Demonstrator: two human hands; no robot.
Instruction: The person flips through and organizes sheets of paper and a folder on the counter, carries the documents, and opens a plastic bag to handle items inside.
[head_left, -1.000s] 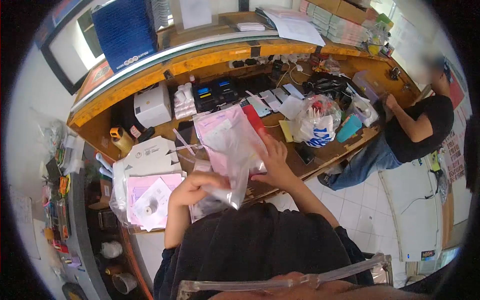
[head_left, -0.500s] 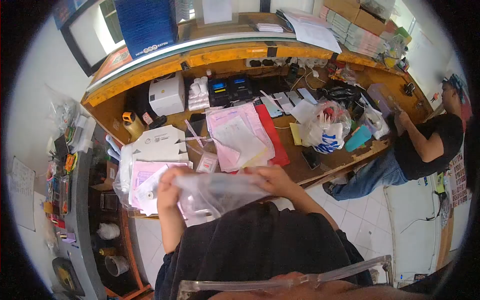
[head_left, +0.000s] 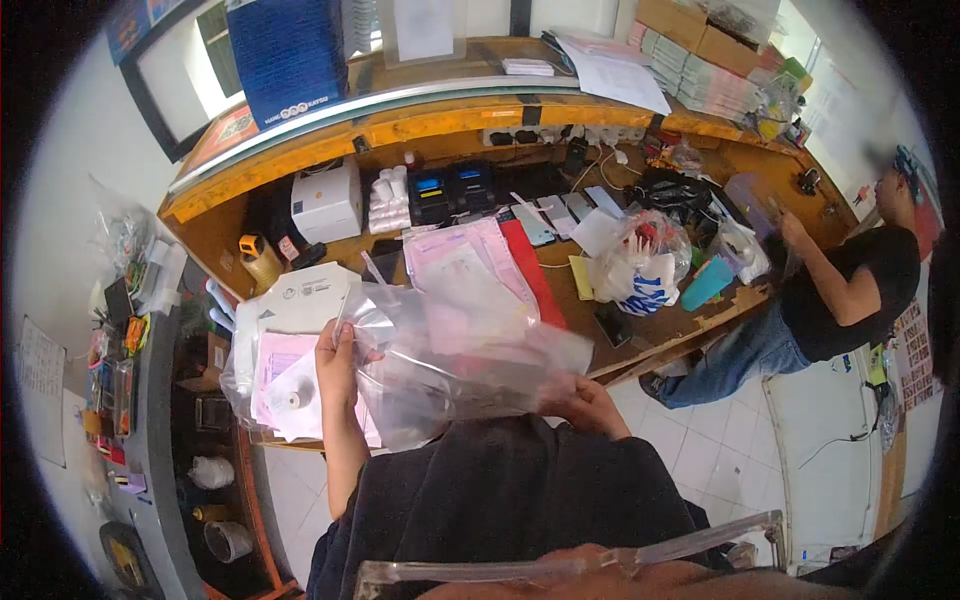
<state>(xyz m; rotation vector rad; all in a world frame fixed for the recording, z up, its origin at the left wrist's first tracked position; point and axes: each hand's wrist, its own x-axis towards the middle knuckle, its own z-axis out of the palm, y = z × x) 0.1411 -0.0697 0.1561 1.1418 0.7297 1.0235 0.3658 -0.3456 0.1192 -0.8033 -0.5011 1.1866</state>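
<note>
Room: white-tiled floor (head_left: 722,430), a wooden tabletop (head_left: 657,332) under a raised shelf (head_left: 345,133), and 1 other person (head_left: 850,285) in a dark top and jeans at the far right end. Toward the back of the tabletop stand a white boxy machine (head_left: 327,200) and a group of white rolls (head_left: 388,207); to the right are a white-and-blue plastic bag (head_left: 642,287), a teal object (head_left: 706,285) and a dark phone (head_left: 612,325) lying near the front edge. Clear plastic bag (head_left: 430,365): held up between 2 bare hands at the front of the tabletop, partly in front of the pink sheets (head_left: 465,262), which overlap a red folder (head_left: 532,272). Left hand (head_left: 338,352): fingers closed in a pinch on the bag's left side. Right hand (head_left: 588,407): fingers closed on its right end, somewhat blurred; exact finger placement cannot be told. Step in hand, as judged: spreading and handling the film. Control at this point calls for a light pinch at both ends and even tension, since thin film probably folds or clings easily. Contents, if any: cannot tell. Left of the bag, a 2nd pile of pink sheets (head_left: 283,355) carries 1 small roll (head_left: 294,400).
</note>
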